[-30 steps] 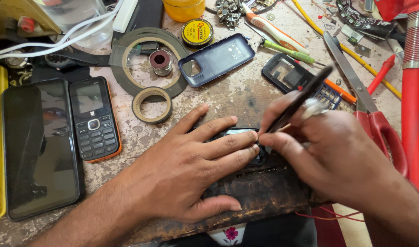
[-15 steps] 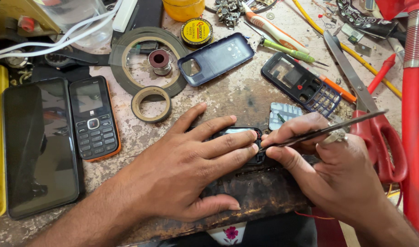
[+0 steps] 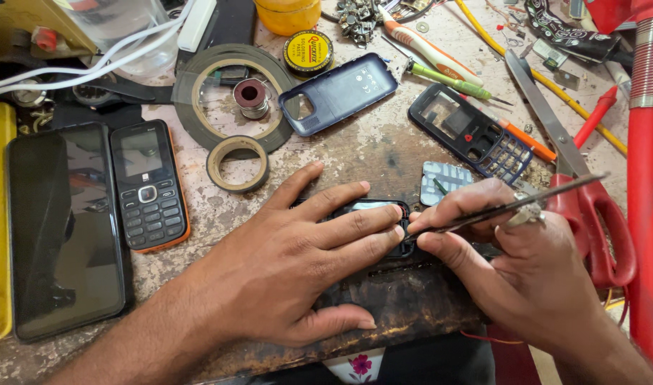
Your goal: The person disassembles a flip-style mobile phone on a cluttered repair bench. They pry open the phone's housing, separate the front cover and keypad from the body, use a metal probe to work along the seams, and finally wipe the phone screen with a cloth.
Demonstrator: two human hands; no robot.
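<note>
Scarred and cluttered, the wooden workbench [image 3: 383, 153] carried a black smartphone [image 3: 64, 228] and an orange-edged keypad phone [image 3: 150, 187] at its left. Near the front edge, the left hand [image 3: 291, 264] lay flat, fingers spread, pressing down a small opened phone [image 3: 373, 214]. Just beside it, the right hand [image 3: 526, 271] pinched metal tweezers [image 3: 515, 207], tips at that phone, with red-handled scissors [image 3: 590, 214] behind.
</note>
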